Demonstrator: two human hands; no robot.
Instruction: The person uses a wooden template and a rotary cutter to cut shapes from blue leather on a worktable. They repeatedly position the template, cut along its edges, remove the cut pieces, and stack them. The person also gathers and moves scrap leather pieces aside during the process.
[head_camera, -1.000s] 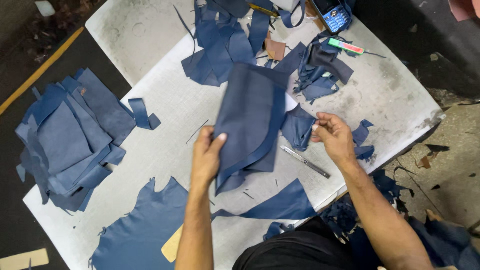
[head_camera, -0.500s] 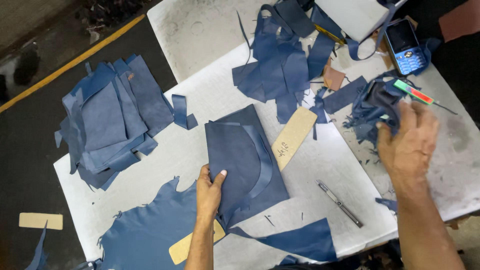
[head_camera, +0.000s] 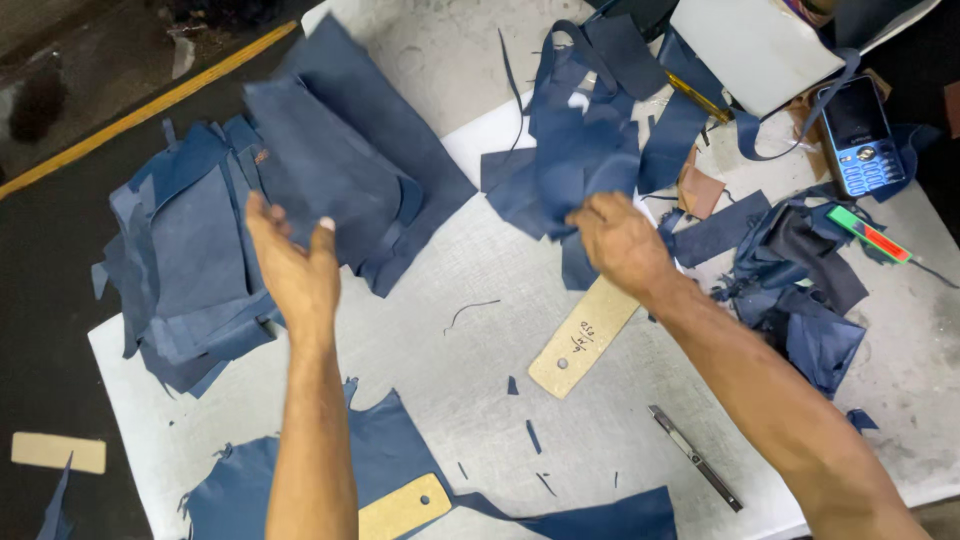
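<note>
Two hands, sorting stage (judged): left hand splayed open, panel loose at its 12 o'clock, pile at 9; right hand on scraps, grip unclear; next calls for pinching one scrap.

- The blue leather hide is cut off by the bottom edge.
- The right hand's fingertips are hidden in blue leather scraps.

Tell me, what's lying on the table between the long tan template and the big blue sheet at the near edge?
In the head view, between the tan template and the blue sheet lies mostly bare grey tabletop, with only a few small blue offcuts scattered there.
</note>
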